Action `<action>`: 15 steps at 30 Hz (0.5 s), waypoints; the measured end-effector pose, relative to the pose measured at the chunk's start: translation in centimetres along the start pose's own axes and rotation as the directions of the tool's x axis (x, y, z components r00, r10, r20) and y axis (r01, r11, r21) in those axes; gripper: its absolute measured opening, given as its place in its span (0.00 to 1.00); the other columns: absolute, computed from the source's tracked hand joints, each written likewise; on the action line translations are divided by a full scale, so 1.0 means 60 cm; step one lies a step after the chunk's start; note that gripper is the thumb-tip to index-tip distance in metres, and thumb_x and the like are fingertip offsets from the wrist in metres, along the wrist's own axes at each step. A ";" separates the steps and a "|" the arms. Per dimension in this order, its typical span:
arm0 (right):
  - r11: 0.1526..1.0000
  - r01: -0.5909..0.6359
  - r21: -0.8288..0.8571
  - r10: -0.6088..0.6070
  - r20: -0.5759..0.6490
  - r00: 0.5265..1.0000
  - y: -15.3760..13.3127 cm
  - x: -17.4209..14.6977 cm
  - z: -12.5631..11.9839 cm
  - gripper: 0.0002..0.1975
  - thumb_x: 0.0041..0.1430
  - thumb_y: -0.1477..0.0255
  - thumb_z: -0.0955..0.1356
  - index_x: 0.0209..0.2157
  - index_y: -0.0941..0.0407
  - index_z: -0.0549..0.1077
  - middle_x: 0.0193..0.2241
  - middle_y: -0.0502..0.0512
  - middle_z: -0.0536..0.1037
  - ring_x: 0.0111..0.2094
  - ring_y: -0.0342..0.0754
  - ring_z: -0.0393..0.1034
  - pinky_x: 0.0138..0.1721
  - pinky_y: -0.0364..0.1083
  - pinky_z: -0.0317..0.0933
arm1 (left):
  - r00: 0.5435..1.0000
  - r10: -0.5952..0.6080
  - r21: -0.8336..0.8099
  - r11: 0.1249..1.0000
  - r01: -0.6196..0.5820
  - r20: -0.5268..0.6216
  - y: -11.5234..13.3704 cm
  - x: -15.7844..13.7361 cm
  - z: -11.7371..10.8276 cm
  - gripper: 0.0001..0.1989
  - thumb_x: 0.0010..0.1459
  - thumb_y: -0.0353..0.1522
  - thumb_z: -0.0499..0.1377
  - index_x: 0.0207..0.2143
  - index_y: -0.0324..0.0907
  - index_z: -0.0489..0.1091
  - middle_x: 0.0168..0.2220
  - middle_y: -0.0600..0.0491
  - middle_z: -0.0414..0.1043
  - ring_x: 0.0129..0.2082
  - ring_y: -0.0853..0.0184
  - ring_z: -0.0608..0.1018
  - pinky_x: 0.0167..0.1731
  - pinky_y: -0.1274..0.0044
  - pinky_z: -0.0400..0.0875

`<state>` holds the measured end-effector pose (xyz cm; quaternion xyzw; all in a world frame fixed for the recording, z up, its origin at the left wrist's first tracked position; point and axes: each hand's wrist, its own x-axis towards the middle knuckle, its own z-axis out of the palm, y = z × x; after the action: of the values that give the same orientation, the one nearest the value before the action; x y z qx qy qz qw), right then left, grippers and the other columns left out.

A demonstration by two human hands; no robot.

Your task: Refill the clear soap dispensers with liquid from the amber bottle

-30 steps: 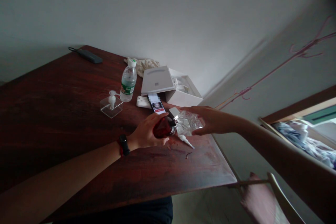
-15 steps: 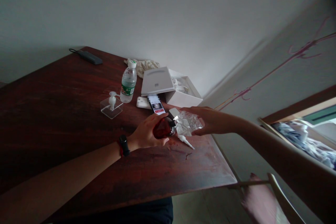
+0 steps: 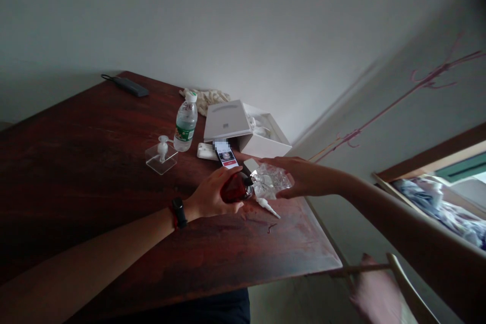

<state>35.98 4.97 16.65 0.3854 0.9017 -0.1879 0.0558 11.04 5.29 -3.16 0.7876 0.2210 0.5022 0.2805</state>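
Observation:
My left hand (image 3: 212, 195) grips a dark red bottle (image 3: 236, 188) lying on its side just above the brown table (image 3: 94, 162). My right hand (image 3: 304, 176) holds a clear faceted glass bottle (image 3: 271, 181), tilted, its neck meeting the red bottle's mouth. A black band sits on my left wrist (image 3: 178, 211). A small white pump nozzle (image 3: 268, 206) lies on the table right below the two bottles.
Behind the hands lie a phone with a lit screen (image 3: 226, 156), a white open box (image 3: 243, 129), a plastic water bottle (image 3: 186, 122), a clear square stand with a white pump (image 3: 161, 154), a cloth (image 3: 207, 96) and a dark case (image 3: 129, 86). A chair back (image 3: 402, 283) stands at the table's right corner.
Both hands keep the bottles together. The view has shifted slightly, so everything sits a little lower in the picture.

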 end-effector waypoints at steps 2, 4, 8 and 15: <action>1.000 -0.021 -0.009 0.021 0.003 1.000 0.004 -0.001 0.002 0.46 0.56 0.61 0.78 0.73 0.46 0.60 0.62 0.56 0.78 0.54 0.59 0.77 0.59 0.55 0.67 | 1.000 -0.013 -0.004 1.000 0.013 0.003 0.001 0.000 0.000 0.43 0.51 0.36 0.73 0.67 0.48 0.59 0.63 0.42 0.71 0.62 0.46 0.75 0.63 0.51 0.70; 0.999 -0.048 -0.027 0.048 0.012 0.999 0.008 -0.002 0.003 0.48 0.56 0.61 0.78 0.74 0.46 0.58 0.60 0.57 0.79 0.54 0.59 0.77 0.57 0.56 0.68 | 1.000 -0.028 -0.006 1.000 0.028 0.003 0.003 -0.001 0.001 0.43 0.51 0.36 0.73 0.67 0.48 0.60 0.63 0.42 0.70 0.62 0.46 0.75 0.63 0.51 0.70; 0.997 -0.063 -0.046 0.063 -0.004 0.998 0.009 -0.003 0.004 0.50 0.55 0.59 0.78 0.74 0.47 0.58 0.59 0.58 0.80 0.54 0.60 0.77 0.55 0.56 0.69 | 0.999 -0.049 0.000 0.999 0.049 -0.003 0.004 -0.004 0.003 0.43 0.51 0.36 0.73 0.66 0.47 0.61 0.63 0.41 0.71 0.62 0.45 0.75 0.64 0.51 0.70; 0.999 -0.041 -0.026 0.042 0.008 0.999 0.004 -0.001 0.001 0.47 0.55 0.61 0.78 0.73 0.47 0.61 0.61 0.57 0.79 0.56 0.59 0.76 0.58 0.54 0.67 | 0.997 -0.068 0.004 0.998 0.068 0.020 -0.001 -0.006 0.004 0.44 0.51 0.35 0.74 0.68 0.47 0.61 0.63 0.42 0.70 0.62 0.47 0.75 0.63 0.53 0.71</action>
<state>36.20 5.05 16.53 0.4025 0.8956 -0.1766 0.0686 11.11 5.06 -3.51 0.7849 0.2459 0.4841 0.2984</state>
